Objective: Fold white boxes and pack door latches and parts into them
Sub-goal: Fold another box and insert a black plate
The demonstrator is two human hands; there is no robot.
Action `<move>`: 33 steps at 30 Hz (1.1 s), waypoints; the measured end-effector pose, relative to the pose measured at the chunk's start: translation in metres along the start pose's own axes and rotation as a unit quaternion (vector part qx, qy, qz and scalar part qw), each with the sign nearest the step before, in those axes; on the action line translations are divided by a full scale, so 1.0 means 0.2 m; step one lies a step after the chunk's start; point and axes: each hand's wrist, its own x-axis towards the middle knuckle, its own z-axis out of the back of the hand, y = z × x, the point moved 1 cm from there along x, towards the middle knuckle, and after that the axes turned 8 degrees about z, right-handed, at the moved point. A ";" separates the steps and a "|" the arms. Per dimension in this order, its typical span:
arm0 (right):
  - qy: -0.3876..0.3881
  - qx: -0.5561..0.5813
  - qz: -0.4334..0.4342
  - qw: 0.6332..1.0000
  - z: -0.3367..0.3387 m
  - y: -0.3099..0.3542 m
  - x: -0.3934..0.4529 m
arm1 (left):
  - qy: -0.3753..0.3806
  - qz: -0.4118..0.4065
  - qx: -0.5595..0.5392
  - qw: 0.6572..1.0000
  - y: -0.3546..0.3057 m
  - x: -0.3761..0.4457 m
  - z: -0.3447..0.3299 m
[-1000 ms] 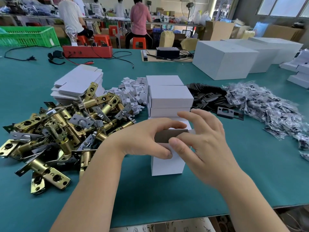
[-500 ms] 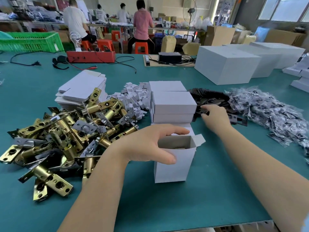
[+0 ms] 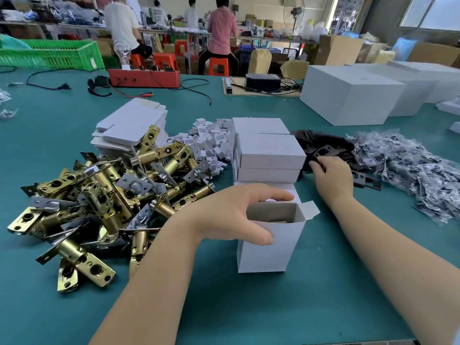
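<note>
Setting: workshop with a wide teal tabletop [image 3: 323, 295]; people sit on orange stools at benches far behind
Open box: a small white box [image 3: 263, 252] stands upright near the front edge of the tabletop, top flaps up, something pale lying low inside, too dim to name
Left hand: the left hand [image 3: 234, 215] grips the box's rim, thumb curled on the near wall, fingers laid over the far edge
Right hand: the right hand [image 3: 333, 178] reaches to the pile of dark metal plates [image 3: 323, 150] beside the finished boxes; its fingertips pinch at one plate, curled together on it
Latches: a heap of brass door latches [image 3: 104, 195] lies left of the open box, touching the left forearm
Other stock: flat box blanks [image 3: 129, 125] behind the latches, a scatter of small white card inserts [image 3: 211, 143], closed white boxes [image 3: 268, 150] stacked just behind the open one, bagged parts [image 3: 410, 170] far right
Step in hand, as I judge it: fetching a plate to drop into the box
Doing it well: lift a single plate clear of its neighbours, keep the box mouth square and steady with the left hand, and slide the plate in flat along a wall so the flaps can close
</note>
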 end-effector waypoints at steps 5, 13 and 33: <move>-0.033 0.101 -0.145 0.984 0.03 -0.02 -0.05 | -0.001 0.001 -0.005 1.000 0.00 0.00 0.00; -0.130 0.454 -0.327 0.819 0.05 -0.11 -0.06 | 0.001 0.006 -0.022 1.000 0.00 0.00 0.00; 0.016 -0.064 -0.076 0.995 0.02 0.01 -0.09 | -0.006 0.004 -0.001 1.000 0.02 0.01 0.01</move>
